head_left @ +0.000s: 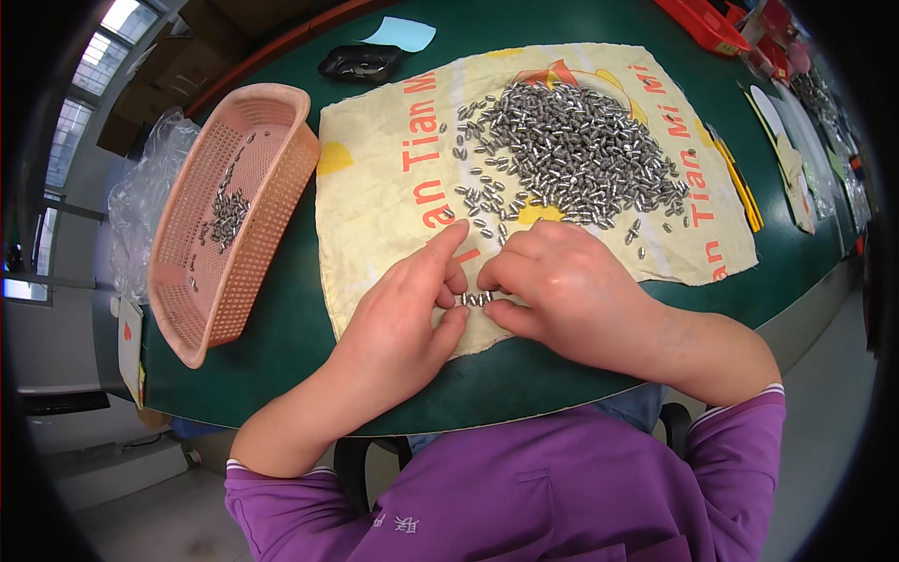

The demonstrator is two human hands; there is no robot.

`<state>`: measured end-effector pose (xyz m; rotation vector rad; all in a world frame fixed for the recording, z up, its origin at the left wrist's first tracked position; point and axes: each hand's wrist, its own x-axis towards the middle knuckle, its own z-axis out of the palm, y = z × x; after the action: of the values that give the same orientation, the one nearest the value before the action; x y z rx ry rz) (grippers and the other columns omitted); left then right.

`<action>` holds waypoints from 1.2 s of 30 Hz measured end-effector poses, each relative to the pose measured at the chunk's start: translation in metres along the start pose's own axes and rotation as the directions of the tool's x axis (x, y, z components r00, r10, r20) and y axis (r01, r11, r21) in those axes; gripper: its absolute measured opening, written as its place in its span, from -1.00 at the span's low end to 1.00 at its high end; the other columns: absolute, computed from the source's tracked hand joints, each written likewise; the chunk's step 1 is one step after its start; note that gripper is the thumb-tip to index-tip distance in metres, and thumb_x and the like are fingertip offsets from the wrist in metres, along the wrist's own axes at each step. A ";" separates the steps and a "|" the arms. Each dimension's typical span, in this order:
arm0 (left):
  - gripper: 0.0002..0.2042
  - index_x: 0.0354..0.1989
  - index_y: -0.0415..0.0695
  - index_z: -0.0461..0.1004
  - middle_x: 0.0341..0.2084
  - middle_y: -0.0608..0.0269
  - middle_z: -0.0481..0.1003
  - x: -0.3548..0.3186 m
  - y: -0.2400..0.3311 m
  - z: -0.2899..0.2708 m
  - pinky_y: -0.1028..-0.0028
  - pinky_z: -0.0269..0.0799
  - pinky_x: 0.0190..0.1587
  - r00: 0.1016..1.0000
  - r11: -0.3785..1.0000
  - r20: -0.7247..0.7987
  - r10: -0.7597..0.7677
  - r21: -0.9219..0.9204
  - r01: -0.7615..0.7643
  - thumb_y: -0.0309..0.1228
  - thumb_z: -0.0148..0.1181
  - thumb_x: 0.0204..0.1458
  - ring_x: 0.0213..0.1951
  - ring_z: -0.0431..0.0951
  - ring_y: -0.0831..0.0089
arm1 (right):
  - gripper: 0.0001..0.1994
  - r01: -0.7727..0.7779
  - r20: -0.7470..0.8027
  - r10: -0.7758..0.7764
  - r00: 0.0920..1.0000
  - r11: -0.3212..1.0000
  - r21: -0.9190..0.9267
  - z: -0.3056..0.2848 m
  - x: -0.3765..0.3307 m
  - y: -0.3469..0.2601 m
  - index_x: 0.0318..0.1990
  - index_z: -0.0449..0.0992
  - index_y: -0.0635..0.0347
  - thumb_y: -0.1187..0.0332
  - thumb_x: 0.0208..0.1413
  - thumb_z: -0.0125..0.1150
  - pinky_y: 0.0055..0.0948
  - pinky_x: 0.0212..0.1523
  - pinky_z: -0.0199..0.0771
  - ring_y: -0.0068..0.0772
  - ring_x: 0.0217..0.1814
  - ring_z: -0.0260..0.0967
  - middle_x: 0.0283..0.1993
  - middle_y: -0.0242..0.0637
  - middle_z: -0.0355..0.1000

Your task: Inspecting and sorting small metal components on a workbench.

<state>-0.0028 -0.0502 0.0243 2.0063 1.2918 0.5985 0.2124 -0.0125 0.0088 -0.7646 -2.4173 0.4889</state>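
Observation:
Close to the front edge of a cream printed cloth (370,211), several small shiny metal pieces (476,300) stand side by side in a short row. My left hand (398,304) closes its thumb and fingers on the left end of that row, its index finger stretched toward the pile. From the other side, the bent index finger and thumb of my right hand (567,290) pinch the right end. Beyond both hands spreads a large heap of barrel-shaped metal pieces (581,155), with loose ones scattered around its border. My fingertips partly hide the row.
A pink perforated plastic basket (302,131) stands to the left, holding some metal pieces (228,217). Behind the cloth lie a black dish (361,64) and a light blue paper (405,34). A red tray (707,23) is at the far right of the green table (468,389).

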 end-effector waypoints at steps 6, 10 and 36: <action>-0.30 0.40 -0.18 0.16 -0.27 0.29 0.44 -0.001 0.000 0.000 0.52 0.45 -0.16 0.999 0.999 0.009 -0.032 0.012 0.032 -0.69 0.23 0.02 -0.28 0.48 0.52 | -0.82 -0.020 0.036 0.020 0.999 1.000 -0.003 -0.003 0.000 0.000 -0.39 0.44 0.15 0.39 -0.10 0.36 -0.20 -0.20 0.41 -0.14 -0.25 0.40 -0.37 -0.25 0.41; -0.30 0.40 -0.19 0.16 -0.28 0.30 0.45 -0.001 0.000 0.002 0.52 0.45 -0.16 1.000 1.000 -0.010 -0.016 0.014 0.016 -0.69 0.23 0.02 -0.29 0.48 0.52 | -0.82 -0.001 0.024 0.001 1.000 1.000 0.014 -0.002 0.000 0.000 -0.40 0.44 0.16 0.39 -0.10 0.35 -0.20 -0.20 0.40 -0.15 -0.26 0.39 -0.37 -0.24 0.41; -0.35 0.34 -0.22 0.24 -0.32 0.35 0.48 0.003 -0.002 0.005 0.56 0.44 -0.14 0.998 0.991 -0.026 -0.057 -0.119 0.053 -0.69 0.30 0.02 -0.26 0.48 0.59 | -0.83 -0.039 -0.006 0.040 0.999 0.995 0.095 0.003 0.002 0.001 -0.39 0.47 0.15 0.41 -0.11 0.37 -0.18 -0.24 0.44 -0.13 -0.29 0.42 -0.40 -0.26 0.41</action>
<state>0.0009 -0.0488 0.0197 1.8658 1.2937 0.6648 0.2101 -0.0113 0.0068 -0.7732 -2.3575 0.6106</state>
